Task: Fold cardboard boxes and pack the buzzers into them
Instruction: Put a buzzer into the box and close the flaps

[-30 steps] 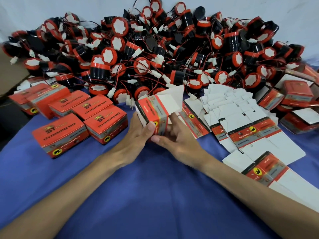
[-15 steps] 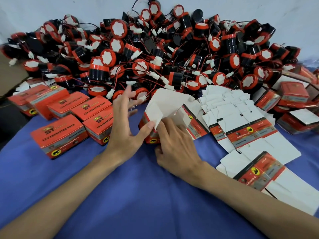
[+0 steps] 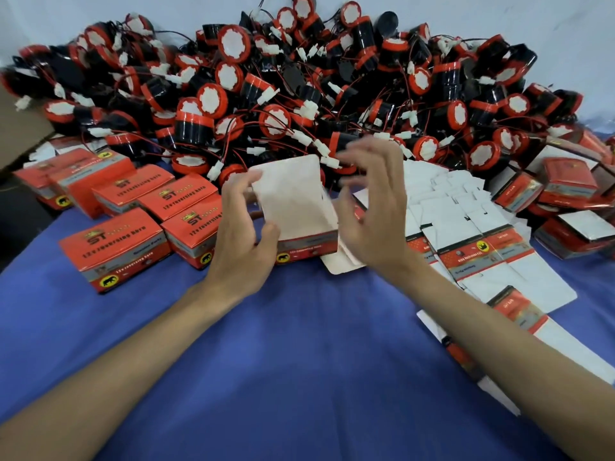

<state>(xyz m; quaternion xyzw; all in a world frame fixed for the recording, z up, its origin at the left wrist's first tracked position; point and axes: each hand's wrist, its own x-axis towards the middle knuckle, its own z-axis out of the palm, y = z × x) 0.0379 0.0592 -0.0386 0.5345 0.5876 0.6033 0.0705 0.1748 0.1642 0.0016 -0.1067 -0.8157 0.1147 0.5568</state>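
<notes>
a half-folded orange-red and white cardboard box [image 3: 301,211] stands on the blue cloth-covered tabletop [image 3: 299,354]. its broad white flap is raised upright and its printed orange strip runs along the bottom edge facing the camera. another white flap lies flat on the cloth at the box's lower right. the left hand [image 3: 239,237] grips the box from its left side, the fingers [image 3: 244,186] curled at the flap's left edge and the thumb pressed on the white face near the lower corner. the right hand [image 3: 372,214] hovers just right of the box, blurred, its fingers spread apart and loosely bent with nothing held; whether the palm touches the box's right wall cannot be told. behind the box a large heap of black and red round buzzers [image 3: 299,94] with red wires and white plugs reaches back to the pale wall. left of the box sits a cluster of closed orange-red cardboard boxes [image 3: 113,251] with black lettering, the nearest just beside the left hand. right of the box, flat white and orange cardboard blanks [image 3: 466,227] overlap in rows, and farther right more orange boxes [image 3: 565,184] lie piled.
</notes>
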